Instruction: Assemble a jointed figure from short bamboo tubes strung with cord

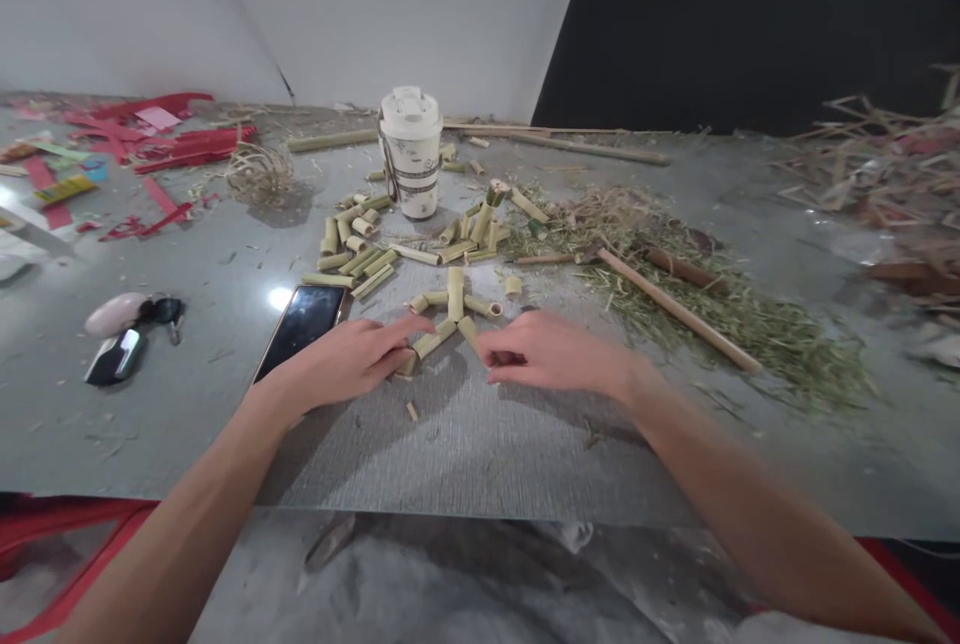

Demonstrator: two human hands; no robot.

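Observation:
Short cut bamboo pieces lie in a stick-figure shape on the grey table, with an upright bamboo piece [455, 294] in the middle and arms and legs branching off it. My left hand [367, 356] is at the lower left leg, its thumb and index finger closed around a short bamboo piece [406, 362] at the end of the longer leg piece [435, 338]. On the other side, my right hand [536, 351] has its fingers curled at the right leg's bamboo piece [470, 332], whose lower end they hide. A small loose bamboo piece [513, 285] lies above the right hand.
A phone [304, 324] lies beside my left wrist; keys [165, 309] are further left. Behind the figure stand a white lidded cup [411, 154] and piles of cut bamboo [360, 239]. Leafy scraps [780, 334] with a wooden-handled tool [682, 312] spread right. Red strips [195, 146] lie far left.

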